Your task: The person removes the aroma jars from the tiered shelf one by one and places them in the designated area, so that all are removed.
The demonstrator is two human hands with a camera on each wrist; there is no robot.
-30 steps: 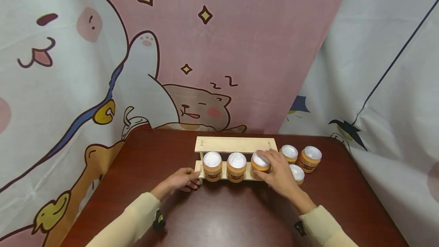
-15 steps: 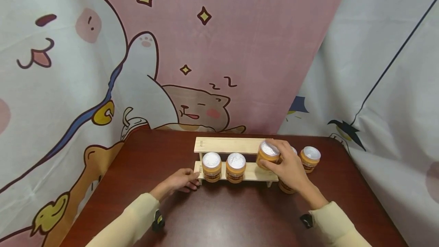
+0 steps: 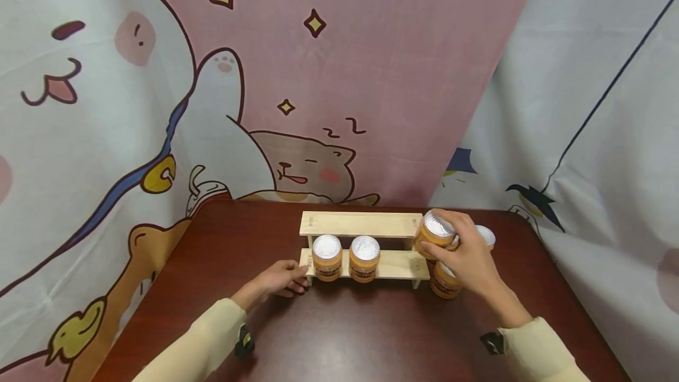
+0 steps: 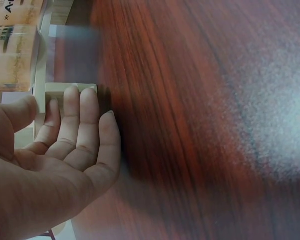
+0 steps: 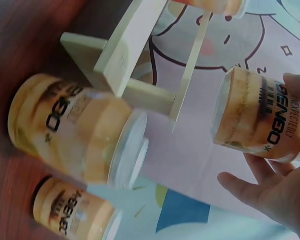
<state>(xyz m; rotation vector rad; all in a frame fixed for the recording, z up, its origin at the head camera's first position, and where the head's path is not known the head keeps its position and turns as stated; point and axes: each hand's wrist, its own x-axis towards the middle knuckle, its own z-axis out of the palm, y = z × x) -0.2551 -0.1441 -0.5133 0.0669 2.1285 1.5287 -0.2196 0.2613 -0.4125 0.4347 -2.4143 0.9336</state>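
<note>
A two-tier wooden rack [image 3: 392,264] stands on the table. My left hand [image 3: 281,279] pinches the left end of its lower shelf, thumb above and fingers below, as the left wrist view [image 4: 65,155] shows. Two orange jars with silvery lids, a left one [image 3: 327,261] and a middle one [image 3: 364,261], stand on that shelf. Off the rack's right end, my right hand [image 3: 474,258] grips a third orange jar [image 3: 432,231] in the air, slightly tilted. In the right wrist view, thumb and fingers are around this jar [image 5: 259,112]; dark lettering shows on its side.
More orange jars stand on the table right of the rack: a near one [image 3: 444,283] and a far one [image 3: 485,234], partly behind my right hand. The upper shelf [image 3: 361,224] bears no jar. A cartoon-printed cloth [image 3: 398,75] hangs behind the dark red table [image 3: 339,335].
My right hand has lifted the third jar off the lower shelf and carried it up and to the right, past the rack's end. My left hand has stayed on the shelf's left end.
</note>
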